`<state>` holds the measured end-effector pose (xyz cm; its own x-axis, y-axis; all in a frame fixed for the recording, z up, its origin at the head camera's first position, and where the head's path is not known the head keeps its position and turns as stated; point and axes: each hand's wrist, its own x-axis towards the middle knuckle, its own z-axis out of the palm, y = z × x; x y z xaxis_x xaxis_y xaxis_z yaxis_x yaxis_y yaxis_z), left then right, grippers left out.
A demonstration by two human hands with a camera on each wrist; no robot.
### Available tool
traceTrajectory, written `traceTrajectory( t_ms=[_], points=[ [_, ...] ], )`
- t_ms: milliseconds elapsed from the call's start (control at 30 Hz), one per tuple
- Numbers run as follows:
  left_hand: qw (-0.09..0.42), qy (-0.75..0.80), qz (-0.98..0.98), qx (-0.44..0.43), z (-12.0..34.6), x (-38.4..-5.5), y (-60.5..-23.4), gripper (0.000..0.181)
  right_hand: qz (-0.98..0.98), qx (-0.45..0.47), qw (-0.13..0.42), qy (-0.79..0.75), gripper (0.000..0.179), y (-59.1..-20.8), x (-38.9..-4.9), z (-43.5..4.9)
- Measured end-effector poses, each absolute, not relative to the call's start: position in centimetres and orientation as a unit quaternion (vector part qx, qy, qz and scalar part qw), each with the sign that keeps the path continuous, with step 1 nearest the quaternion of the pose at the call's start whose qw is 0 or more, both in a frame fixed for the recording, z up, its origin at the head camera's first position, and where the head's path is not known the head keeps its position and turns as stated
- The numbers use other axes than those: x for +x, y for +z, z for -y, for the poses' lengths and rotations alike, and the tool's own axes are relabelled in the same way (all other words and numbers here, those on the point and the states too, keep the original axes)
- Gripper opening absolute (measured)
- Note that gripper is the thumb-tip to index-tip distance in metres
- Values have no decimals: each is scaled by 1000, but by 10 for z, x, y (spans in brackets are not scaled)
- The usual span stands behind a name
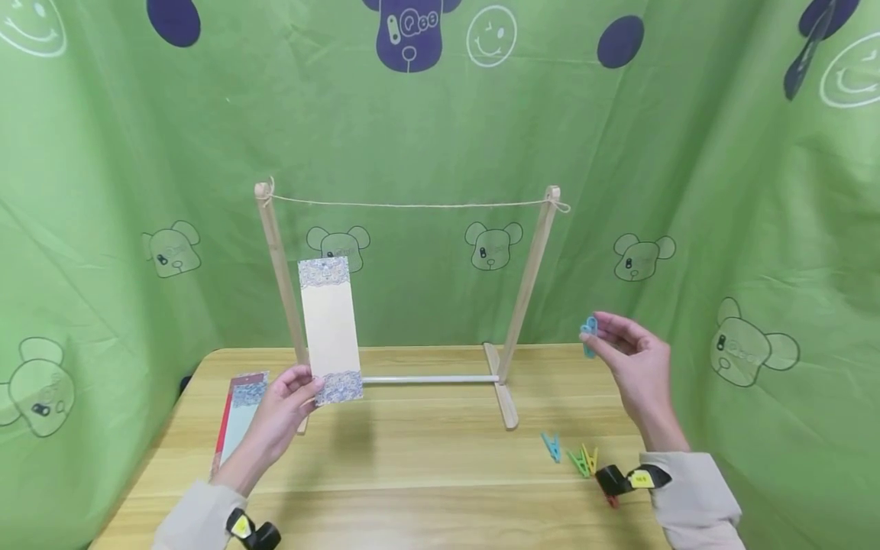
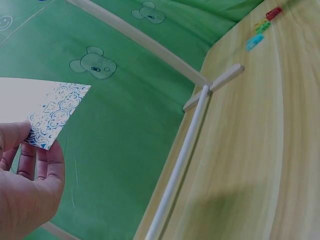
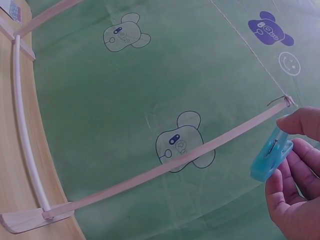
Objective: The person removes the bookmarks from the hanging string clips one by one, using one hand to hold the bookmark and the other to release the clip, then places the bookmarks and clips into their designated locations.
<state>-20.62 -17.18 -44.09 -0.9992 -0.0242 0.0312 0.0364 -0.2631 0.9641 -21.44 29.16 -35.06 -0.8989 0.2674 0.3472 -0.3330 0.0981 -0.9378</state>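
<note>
My left hand [image 1: 285, 405] pinches a tall cream card [image 1: 331, 328] by its lower left corner and holds it upright above the table. Blue lace-like patterning runs across the card's top and bottom ends. In the left wrist view, the thumb and fingers grip the patterned end of that card [image 2: 60, 110]. Off to the right, my right hand [image 1: 639, 367] holds a light blue clothespin [image 1: 589, 336] in the air between thumb and fingers. The right wrist view shows this clothespin [image 3: 271, 152] close up. A string [image 1: 412, 205] spans the wooden frame's two posts, behind both hands.
The wooden frame [image 1: 529, 283] stands at the table's back, with a pale rod [image 1: 429, 379] along its base. Several clothespins lie at right, among them a blue one [image 1: 551, 448] and a green one [image 1: 579, 463]. More cards [image 1: 244, 409] lie at left. Green curtain [image 1: 412, 130] surrounds the table.
</note>
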Motion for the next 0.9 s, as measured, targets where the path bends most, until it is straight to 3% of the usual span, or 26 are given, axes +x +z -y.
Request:
traceTrajectory(
  t_ms=[900],
  points=[
    [37,-792,608,41,217,-179,-468,14,703,-44,222,674,41,-386,-205,-300]
  ],
)
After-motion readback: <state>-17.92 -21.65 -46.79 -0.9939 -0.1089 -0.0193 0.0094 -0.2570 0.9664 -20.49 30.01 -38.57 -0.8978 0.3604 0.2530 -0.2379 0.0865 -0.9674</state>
